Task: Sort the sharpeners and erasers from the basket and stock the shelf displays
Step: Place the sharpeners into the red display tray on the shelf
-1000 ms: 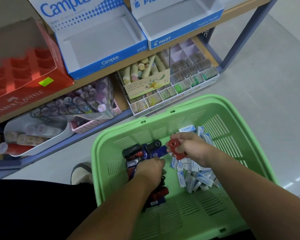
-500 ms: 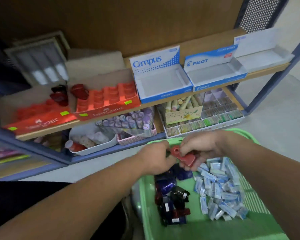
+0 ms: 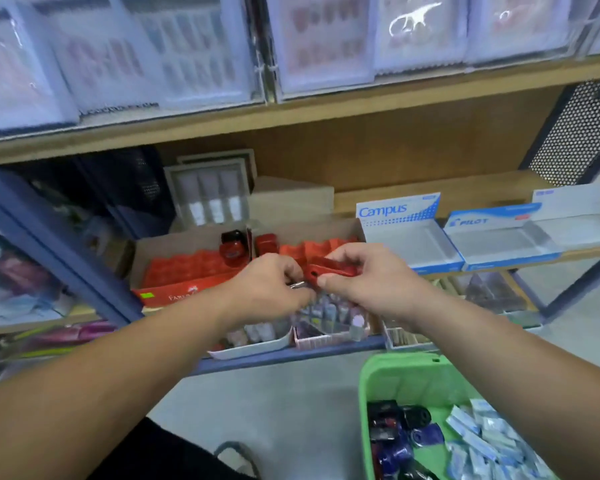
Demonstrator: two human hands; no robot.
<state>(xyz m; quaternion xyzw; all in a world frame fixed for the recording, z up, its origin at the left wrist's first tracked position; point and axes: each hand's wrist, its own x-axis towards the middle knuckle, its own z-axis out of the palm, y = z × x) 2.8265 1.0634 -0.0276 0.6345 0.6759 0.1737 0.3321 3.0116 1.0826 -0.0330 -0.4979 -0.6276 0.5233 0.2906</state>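
Lifting red sharpener [image 3: 331, 271] from basket [image 3: 395, 367] (5 o'clock) to red tray [image 3: 187, 271], placement near: my right hand [image 3: 371, 282] pinches it; left hand [image 3: 271, 289] curled, hold unclear.

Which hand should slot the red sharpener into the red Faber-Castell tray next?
Right, probably. The right hand grips the red sharpener along its body, just in front of the red tray. The left hand only pinches at its end.
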